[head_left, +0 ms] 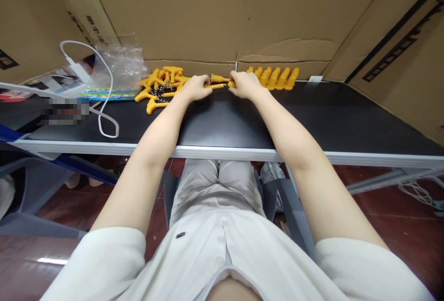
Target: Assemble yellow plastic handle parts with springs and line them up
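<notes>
Shirt (180, 264), left grip (197, 88) closed on rod (217, 86), right grip (247, 84) on yellow piece (231, 84)

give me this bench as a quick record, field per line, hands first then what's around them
left hand: holds a slim yellow ribbed rod
right hand: pinches a small yellow piece, mostly hidden by fingers
behind the rod: a yellow tapered piece, lying down
left side: jumbled yellow T-handled pieces with metal coils
right side: yellow tapered pieces in rows
surface: black tabletop
backdrop: brown cardboard panel
</notes>
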Available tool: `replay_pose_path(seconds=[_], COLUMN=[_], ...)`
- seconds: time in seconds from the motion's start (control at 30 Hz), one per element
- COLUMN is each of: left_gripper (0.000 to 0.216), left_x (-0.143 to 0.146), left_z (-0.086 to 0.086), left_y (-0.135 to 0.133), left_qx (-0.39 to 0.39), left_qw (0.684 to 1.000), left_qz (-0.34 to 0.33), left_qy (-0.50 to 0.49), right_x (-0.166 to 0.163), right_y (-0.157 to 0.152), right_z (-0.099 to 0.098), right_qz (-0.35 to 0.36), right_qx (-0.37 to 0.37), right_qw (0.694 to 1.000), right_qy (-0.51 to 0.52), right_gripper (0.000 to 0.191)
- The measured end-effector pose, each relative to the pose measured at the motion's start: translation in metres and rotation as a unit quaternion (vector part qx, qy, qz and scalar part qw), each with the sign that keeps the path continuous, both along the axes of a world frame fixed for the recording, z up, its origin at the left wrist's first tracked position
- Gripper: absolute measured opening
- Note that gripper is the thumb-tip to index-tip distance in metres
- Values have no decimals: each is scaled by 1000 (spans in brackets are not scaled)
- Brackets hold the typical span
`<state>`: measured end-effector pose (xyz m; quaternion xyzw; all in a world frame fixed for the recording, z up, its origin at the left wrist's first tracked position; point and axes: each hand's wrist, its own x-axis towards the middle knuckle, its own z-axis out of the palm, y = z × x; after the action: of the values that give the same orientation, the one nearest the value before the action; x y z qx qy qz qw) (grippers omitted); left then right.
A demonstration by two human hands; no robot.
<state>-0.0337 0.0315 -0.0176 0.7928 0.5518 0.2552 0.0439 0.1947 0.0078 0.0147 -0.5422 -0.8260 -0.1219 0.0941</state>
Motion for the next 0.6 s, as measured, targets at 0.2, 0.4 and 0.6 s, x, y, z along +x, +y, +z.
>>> replay_pose_path(seconds=[0.2, 0.4, 0.6], left_gripper=[31, 35, 35], left_x=[1, 5, 6], left_z=[6, 13, 12], left_y=[-9, -18, -17], left_qx=[-25, -33, -26], left_qw=[999, 998, 998], left_qz=[28, 41, 44], left_qy=[9, 33, 43], right_x=[12, 34, 66], right_y=[11, 25, 41], right_z=[-1, 1, 2], right_qz=[-52, -132, -188], right_qx=[-13, -48, -60], right_qw=[998, 988, 976], right_qy=[15, 68, 94], right_gripper=[42, 43, 39])
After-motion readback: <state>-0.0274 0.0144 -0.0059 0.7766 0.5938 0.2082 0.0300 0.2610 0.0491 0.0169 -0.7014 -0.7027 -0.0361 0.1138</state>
